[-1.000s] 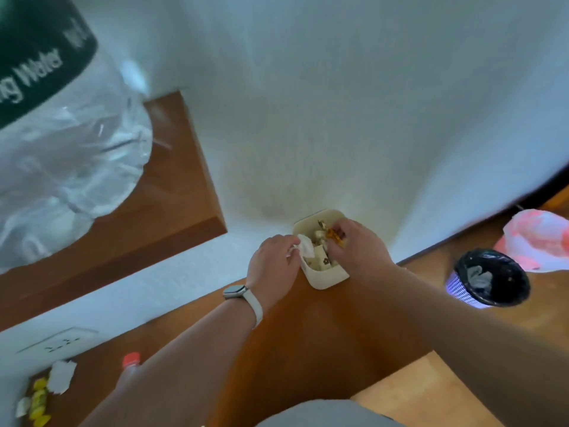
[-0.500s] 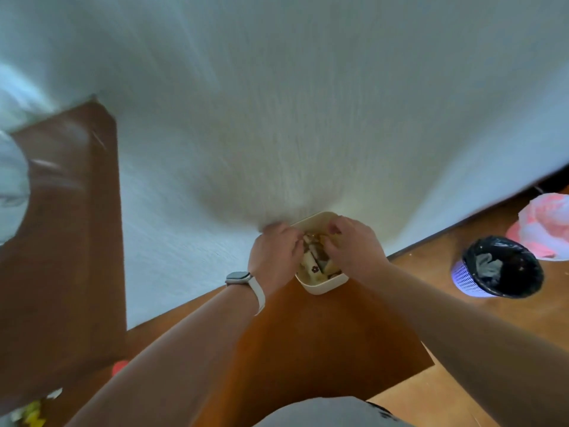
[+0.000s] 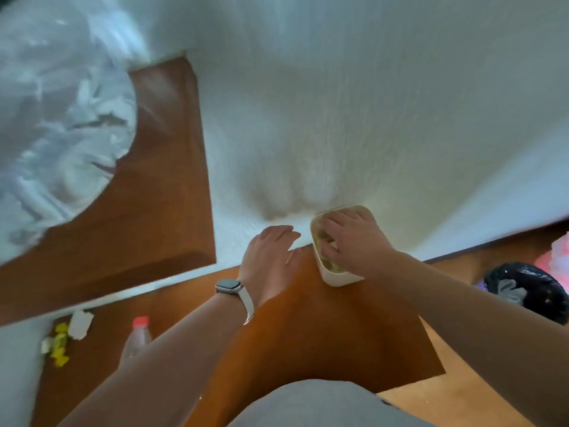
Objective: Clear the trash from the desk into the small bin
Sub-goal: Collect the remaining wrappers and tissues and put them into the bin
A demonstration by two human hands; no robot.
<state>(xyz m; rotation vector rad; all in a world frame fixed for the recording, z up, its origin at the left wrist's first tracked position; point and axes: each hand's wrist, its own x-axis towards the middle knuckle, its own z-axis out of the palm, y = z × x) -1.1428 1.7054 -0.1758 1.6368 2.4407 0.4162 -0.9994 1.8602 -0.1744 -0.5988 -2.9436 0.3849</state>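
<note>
At the desk (image 3: 323, 334), right hand (image 3: 354, 241) covers small bin (image 3: 335, 277).

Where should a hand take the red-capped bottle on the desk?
Grip the bottle round its clear body below the red cap, coming from its side: it seems to stand upright and slim enough to wrap. The left hand, open, is nearer.

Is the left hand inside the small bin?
No, the left hand is beside the small bin; only the right hand reaches into it.

Left hand (image 3: 268, 257) spread flat (fingers (image 3: 283, 232) relaxed); right hand (image 3: 354, 241) angled down, fingers bent.
</note>
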